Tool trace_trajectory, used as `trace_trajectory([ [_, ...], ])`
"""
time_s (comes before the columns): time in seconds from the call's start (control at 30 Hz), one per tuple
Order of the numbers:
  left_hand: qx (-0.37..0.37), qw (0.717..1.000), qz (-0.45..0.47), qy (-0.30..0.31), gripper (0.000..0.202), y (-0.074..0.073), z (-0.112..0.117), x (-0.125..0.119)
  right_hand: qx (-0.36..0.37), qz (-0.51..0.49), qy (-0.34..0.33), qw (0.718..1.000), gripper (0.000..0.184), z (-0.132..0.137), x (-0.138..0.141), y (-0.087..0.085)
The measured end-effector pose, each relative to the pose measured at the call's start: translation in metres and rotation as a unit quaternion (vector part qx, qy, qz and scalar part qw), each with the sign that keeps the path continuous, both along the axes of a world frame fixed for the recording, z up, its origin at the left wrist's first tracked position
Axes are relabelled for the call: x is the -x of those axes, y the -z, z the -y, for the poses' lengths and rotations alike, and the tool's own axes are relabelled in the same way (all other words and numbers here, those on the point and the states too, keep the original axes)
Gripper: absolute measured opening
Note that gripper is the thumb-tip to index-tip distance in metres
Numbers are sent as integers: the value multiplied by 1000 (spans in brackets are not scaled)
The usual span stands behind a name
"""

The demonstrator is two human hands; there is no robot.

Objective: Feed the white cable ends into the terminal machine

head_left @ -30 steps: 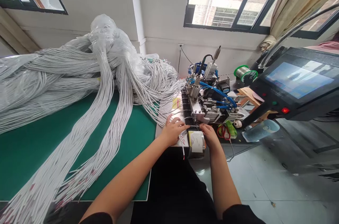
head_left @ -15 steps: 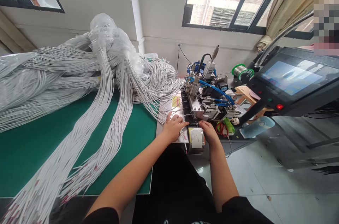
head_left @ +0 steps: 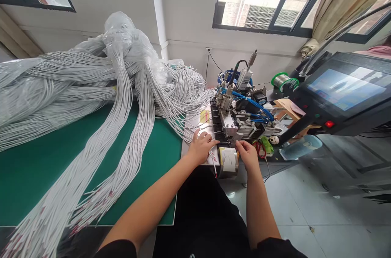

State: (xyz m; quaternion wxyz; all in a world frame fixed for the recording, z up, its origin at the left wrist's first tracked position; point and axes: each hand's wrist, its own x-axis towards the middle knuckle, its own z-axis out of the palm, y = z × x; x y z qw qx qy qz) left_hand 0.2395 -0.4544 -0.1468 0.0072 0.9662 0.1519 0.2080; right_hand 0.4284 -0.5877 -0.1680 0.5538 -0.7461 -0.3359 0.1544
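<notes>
My left hand is at the near end of a benchtop machine with metal cylinders and blue air hoses. Its fingers close over a white cable, with the thumb side reaching to the machine's black edge. My right hand is just right of the machine's front, thumb and forefinger pinched together. Whatever sits between those fingertips is too small to make out. Below and between both hands stands a round metal part with a paper label. Several thin cable ends with red tips hang beside my left hand.
Large bundles of white cables, partly wrapped in plastic, lie over the green table. A screen panel stands at right. Near the machine are a green solder-wire spool, red-handled scissors and a clear blue container.
My right hand has drawn away to the right from the left hand and the machine's front. The left hand keeps its place at the machine. The view has shifted slightly.
</notes>
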Motion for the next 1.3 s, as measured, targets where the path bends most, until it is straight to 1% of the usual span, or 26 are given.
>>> trace_trajectory([
  [0.1,6,1000,-10,2,52,1,0,0,10,44,12,999,40,8,5,-13],
  [0.27,11,1000,-6,-1,55,4,-1,0,18,96,-11,995,35,20,25,-38],
  [0.33,10,1000,-2,-5,58,4,-1,0,27,128,-47,990,32,24,35,-46],
  [0.37,9,1000,1,-5,59,3,0,0,32,146,-74,986,31,25,40,-49],
  [0.43,5,1000,10,-2,60,2,0,1,39,182,-133,974,29,26,51,-53],
  [0.5,2,1000,22,1,58,1,1,2,52,214,-173,960,28,25,61,-57],
  [0.63,-5,999,49,15,49,-2,1,4,87,254,-227,936,30,20,77,-62],
  [0.7,-9,998,55,23,46,-3,1,4,93,258,-238,932,30,18,82,-63],
  [0.83,-10,998,35,51,41,-2,0,5,68,246,-233,938,26,18,83,-63],
  [0.93,2,998,14,67,44,0,-1,5,37,232,-213,948,26,20,81,-62],
  [1.1,10,999,-8,49,46,2,0,4,28,205,-194,959,21,22,82,-61],
  [1.3,1,999,-5,45,43,0,0,4,23,194,-129,972,23,12,84,-53],
])
